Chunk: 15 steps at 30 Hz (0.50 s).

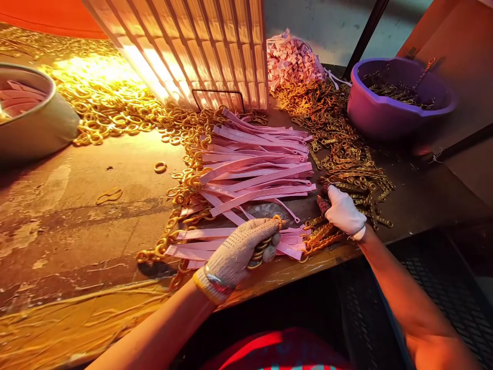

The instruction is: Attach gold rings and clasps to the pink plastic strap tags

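My left hand [235, 251], in a knitted work glove, is closed around several gold rings [256, 261]. One more ring [278, 221] stands up between its thumb and fingertips. Below and around it lie pink straps [258, 177], spread in bundles across the table, some with small loops at their ends. My right hand [344, 211], in a white glove with dark coverings on the fingertips, is closed at the edge of a heap of twisted brass-coloured links [352, 169]. What its fingers pinch, if anything, is hidden.
Loose gold rings [123, 110] cover the back left under bright light. A grey tub [42, 133] with pink straps stands at left. Behind the straps rises a ribbed translucent panel [215, 46]. A purple basin [381, 118] of metal pieces and a pink strap pile [292, 56] sit back right.
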Tool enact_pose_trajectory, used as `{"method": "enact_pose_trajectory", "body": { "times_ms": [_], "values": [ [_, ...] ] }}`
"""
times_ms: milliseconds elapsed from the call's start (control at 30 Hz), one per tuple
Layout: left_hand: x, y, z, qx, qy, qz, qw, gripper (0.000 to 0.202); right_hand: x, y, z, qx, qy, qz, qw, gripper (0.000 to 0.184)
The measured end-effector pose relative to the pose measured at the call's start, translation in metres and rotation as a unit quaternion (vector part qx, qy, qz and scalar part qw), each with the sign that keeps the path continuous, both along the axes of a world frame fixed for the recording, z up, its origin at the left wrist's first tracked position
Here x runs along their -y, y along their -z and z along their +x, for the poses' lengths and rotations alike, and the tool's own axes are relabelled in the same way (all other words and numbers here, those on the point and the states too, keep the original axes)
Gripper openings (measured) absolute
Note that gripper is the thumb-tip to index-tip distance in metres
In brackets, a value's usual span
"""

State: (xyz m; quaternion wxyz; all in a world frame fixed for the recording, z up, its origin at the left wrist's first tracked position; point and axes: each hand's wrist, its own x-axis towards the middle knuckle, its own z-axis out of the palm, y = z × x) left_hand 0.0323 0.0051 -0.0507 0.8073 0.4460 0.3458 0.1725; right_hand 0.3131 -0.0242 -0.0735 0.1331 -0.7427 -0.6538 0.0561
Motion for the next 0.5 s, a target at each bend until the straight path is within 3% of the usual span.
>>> {"method": "enact_pose_trajectory", "body": {
  "times_ms": [167,300,500],
  "values": [
    [0.001,0.003,0.008,0.003,0.000,-0.011,1.000,0.039,-0.001,-0.004,-0.004,-0.114,-0.008,0.021,0.993,0.024],
    [0.001,0.004,0.011,-0.005,-0.006,-0.021,1.000,0.037,-0.006,-0.008,0.003,-0.189,-0.078,0.070,0.976,0.022],
    [-0.002,-0.006,0.021,0.003,-0.025,-0.063,0.998,0.036,-0.002,-0.031,-0.013,-0.075,-0.192,0.056,0.977,0.028]
  ]
}}
